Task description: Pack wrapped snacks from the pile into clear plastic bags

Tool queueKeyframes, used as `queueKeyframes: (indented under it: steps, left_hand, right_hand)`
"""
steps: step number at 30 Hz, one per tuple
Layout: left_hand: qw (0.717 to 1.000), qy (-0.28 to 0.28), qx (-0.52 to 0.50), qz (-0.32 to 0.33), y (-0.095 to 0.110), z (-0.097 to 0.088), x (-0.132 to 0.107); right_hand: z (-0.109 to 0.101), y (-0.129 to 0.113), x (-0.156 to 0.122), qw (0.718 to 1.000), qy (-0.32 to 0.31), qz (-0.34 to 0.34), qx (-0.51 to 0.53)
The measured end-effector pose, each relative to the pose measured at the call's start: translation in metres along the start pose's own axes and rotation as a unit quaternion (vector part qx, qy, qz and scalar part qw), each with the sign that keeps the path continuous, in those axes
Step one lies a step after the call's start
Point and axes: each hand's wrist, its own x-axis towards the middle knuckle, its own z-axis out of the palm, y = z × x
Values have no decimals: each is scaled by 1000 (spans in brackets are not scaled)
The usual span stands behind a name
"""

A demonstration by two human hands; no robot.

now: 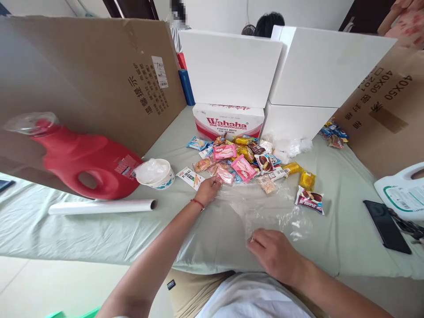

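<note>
Nearest lies a pale shirt (255, 296); beyond it, the right hand (276, 252) pinches the near edge of a clear plastic bag (274, 213), spread across the tabletop (334, 247) rightward of the left hand (208, 191). The snack packets (243, 168) lie heaped just beyond the left hand, the nearer one; whether its fingers grip cannot be told.

The desk (198, 247) is covered with creased, matt cloth (338, 234). The clear bag (270, 210) is made of thin, glossy plastic, and the snacks (243, 168) are wrapped in shiny film. The red jug (99, 152) is moulded in smooth plastic.
</note>
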Motion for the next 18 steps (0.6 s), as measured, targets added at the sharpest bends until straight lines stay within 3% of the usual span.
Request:
queueKeyframes:
  steps: [4,11,18]
  left_hand:
    - [999,-23,-30,-18,3,-2,14]
    - [995,-63,-63,-44,15,-8,23]
    - [995,-44,-51,-80,37,-18,18]
  right_hand:
    - [21,-18,-2,1000,-18,-14,3]
    - [36,-34,16,989,-85,-123,21]
    - [65,-39,42,987,-129,-82,46]
